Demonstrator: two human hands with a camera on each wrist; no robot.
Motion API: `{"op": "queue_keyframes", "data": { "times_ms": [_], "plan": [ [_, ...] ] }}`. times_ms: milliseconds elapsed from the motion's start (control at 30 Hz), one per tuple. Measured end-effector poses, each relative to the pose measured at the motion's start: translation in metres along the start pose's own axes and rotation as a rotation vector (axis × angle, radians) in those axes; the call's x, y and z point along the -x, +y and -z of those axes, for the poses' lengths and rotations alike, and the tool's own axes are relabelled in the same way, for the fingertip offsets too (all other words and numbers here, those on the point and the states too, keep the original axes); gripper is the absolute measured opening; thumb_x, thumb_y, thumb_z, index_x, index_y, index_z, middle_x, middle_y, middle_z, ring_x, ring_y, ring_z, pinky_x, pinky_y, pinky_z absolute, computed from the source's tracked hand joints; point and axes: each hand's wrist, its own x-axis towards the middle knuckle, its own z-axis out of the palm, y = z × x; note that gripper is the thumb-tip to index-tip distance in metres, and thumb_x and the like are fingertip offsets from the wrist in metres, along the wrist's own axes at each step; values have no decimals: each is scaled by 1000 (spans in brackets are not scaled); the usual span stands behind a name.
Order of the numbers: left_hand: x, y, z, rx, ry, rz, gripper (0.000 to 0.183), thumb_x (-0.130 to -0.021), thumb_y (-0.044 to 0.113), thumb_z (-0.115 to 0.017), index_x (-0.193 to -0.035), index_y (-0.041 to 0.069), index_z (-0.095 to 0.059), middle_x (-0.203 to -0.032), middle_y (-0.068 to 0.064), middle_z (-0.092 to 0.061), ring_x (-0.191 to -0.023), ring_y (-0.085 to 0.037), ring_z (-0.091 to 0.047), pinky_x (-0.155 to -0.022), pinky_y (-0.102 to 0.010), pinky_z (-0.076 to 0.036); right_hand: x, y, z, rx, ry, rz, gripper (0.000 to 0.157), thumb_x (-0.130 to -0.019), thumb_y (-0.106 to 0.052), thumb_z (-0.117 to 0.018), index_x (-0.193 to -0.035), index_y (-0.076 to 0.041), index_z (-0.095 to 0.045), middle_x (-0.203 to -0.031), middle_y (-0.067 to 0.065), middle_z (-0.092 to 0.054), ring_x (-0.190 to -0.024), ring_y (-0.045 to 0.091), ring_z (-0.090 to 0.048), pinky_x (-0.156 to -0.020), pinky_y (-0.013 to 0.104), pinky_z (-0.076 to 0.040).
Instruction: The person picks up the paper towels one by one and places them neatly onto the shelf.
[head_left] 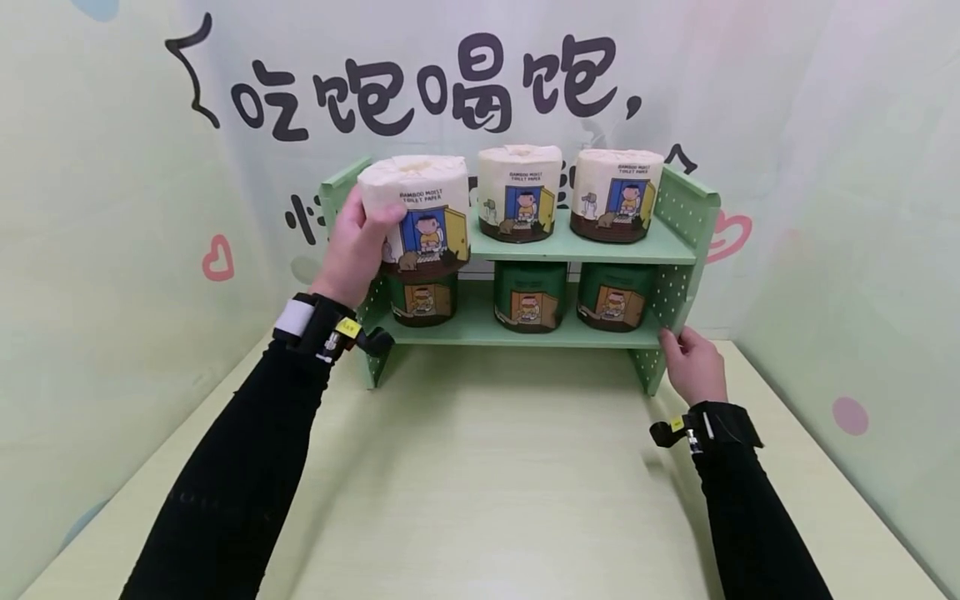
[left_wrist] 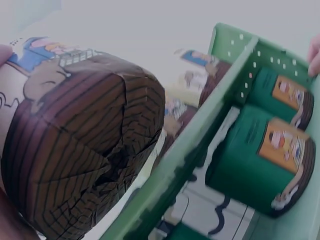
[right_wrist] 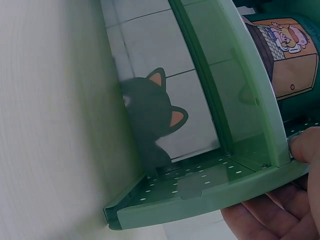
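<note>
My left hand (head_left: 351, 254) holds a white toilet paper roll (head_left: 429, 221) with a cartoon print, thumb across its front. The roll is in front of the left end of the green shelf's (head_left: 600, 252) upper board. In the left wrist view, the brown wooden-plank-print underside of the roll (left_wrist: 85, 165) faces the camera, apart from the board. My right hand (head_left: 696, 367) grips the shelf's right side panel near the lower board. In the right wrist view, the thumb is on one side of the panel (right_wrist: 195, 207) and the fingers are on the other.
Two more white rolls, one in the middle (head_left: 520, 196) and one at the right (head_left: 617, 198), stand on the upper board. Three green rolls (head_left: 529, 296) stand on the lower board. The shelf stands on a pale table (head_left: 510, 467) against a printed wall covering (head_left: 847, 250).
</note>
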Motion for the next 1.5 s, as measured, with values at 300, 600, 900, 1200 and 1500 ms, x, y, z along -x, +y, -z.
{"op": "queue_keyframes", "data": {
  "times_ms": [300,600,900,1200,1500],
  "plan": [
    [-15,-2,7,-135,37,163,78,-101,47,-68,-159,18,-25,-152,-11,-65,-128,-21,-66,-114,-44,-53,1,-3,0,1,-2,-1,55,-117,-44,-44,-127,4,-70,-134,32,-72,-124,48,-70,-94,52,-55],
    [-27,-2,10,-315,63,263,83,-107,59,-64,-169,16,-31,-165,-13,-26,-149,-26,-41,-124,-51,-44,0,-2,0,-7,-11,-16,58,-118,-43,-43,-143,4,-66,-139,33,-70,-129,50,-68,-104,62,-55],
    [-31,-6,5,-361,119,233,75,-112,53,-56,-160,6,-23,-158,-21,-46,-142,-27,-52,-119,-41,-47,1,0,-1,-8,-13,-17,57,-118,-42,-44,-141,4,-67,-138,33,-70,-128,50,-68,-102,61,-56],
    [-37,-8,3,-493,156,212,68,-115,53,-49,-158,3,-35,-160,-22,-44,-143,-31,-57,-115,-44,-52,1,-3,0,-3,-13,-12,57,-118,-43,-43,-142,3,-67,-135,32,-72,-124,49,-70,-95,53,-55],
    [-41,-10,2,-598,150,205,69,-117,52,-45,-163,1,-41,-153,-23,-60,-141,-34,-59,-120,-48,-49,1,0,0,-6,-13,-13,59,-117,-44,-43,-142,3,-67,-138,32,-71,-128,50,-68,-102,60,-55]
  ]
}}
